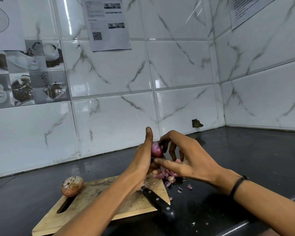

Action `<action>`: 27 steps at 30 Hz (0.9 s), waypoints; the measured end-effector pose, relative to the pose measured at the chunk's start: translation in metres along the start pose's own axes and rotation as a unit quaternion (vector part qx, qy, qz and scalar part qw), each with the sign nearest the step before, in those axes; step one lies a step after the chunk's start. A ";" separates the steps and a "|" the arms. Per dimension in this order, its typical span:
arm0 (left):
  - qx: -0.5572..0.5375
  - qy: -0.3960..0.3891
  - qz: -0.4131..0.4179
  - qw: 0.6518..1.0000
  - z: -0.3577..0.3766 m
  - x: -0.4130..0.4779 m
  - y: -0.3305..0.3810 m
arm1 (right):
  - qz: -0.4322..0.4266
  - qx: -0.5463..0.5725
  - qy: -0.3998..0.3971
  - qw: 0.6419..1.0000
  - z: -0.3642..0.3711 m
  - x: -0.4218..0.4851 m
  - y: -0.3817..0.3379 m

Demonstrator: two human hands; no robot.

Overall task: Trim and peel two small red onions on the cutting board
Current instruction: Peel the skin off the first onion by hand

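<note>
A small red onion [156, 150], its purple flesh showing, is held up above the far right corner of the wooden cutting board [99, 206]. My left hand [143, 160] grips it from the left, thumb pointing up. My right hand [186, 159] pinches the same onion between index fingertip at its top and thumb at its bottom, the other fingers spread behind. A second onion [72, 186], still in dry brownish skin, lies on the board's far left corner. A black-handled knife [157, 200] lies on the board's right edge, its blade hidden under my left wrist.
A heap of pink onion peels [168, 176] lies on the dark counter [228, 167] just right of the board, with loose scraps scattered nearer me. Tiled walls close the counter at the back and right. The knife handle overhangs the board's near right corner.
</note>
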State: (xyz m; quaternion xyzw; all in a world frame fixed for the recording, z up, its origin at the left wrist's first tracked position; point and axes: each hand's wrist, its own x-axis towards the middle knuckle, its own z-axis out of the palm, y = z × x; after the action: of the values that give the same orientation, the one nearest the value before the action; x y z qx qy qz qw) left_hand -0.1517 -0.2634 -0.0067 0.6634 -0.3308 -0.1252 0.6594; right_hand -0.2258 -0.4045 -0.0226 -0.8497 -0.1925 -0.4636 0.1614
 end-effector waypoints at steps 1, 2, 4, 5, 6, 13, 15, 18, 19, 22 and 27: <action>-0.005 -0.006 -0.002 1.000 0.001 -0.002 0.001 | -0.008 -0.001 0.001 1.000 0.001 0.001 0.001; -0.010 -0.015 -0.001 1.000 0.001 -0.003 0.002 | -0.015 -0.001 0.003 1.000 0.002 0.001 0.001; -0.014 -0.023 -0.004 1.000 0.002 -0.004 0.002 | -0.016 0.004 0.005 1.000 0.002 0.002 0.001; -0.015 -0.017 -0.009 1.000 0.002 -0.004 0.002 | -0.012 0.006 0.008 1.000 0.002 0.002 0.001; -0.013 -0.013 -0.014 1.000 0.002 -0.003 0.001 | -0.010 0.007 0.010 1.000 0.002 0.002 0.001; -0.003 -0.018 -0.022 1.000 0.001 0.000 0.003 | -0.007 0.022 0.014 1.000 0.005 0.002 0.001; -0.003 -0.011 -0.027 1.000 0.002 0.000 0.004 | 0.010 0.019 0.036 0.999 0.004 0.002 0.000; -0.001 -0.017 -0.030 0.999 0.001 0.001 0.002 | 0.024 0.039 0.047 0.998 0.004 0.002 -0.001; 0.000 -0.018 -0.030 0.999 0.001 0.001 0.002 | 0.022 0.043 0.043 0.998 0.004 0.001 -0.002; 0.002 -0.025 -0.036 0.999 0.001 0.001 0.001 | 0.020 0.033 0.031 0.999 0.006 0.001 -0.002; 0.046 -0.041 -0.045 0.997 0.002 0.000 0.002 | 0.003 0.007 0.022 1.000 0.006 0.001 -0.002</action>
State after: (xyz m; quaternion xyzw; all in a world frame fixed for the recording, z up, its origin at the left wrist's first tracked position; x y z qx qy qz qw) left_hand -0.1534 -0.2647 -0.0051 0.7018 -0.3323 -0.1663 0.6077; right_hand -0.2221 -0.3998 -0.0244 -0.8390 -0.1893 -0.4798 0.1731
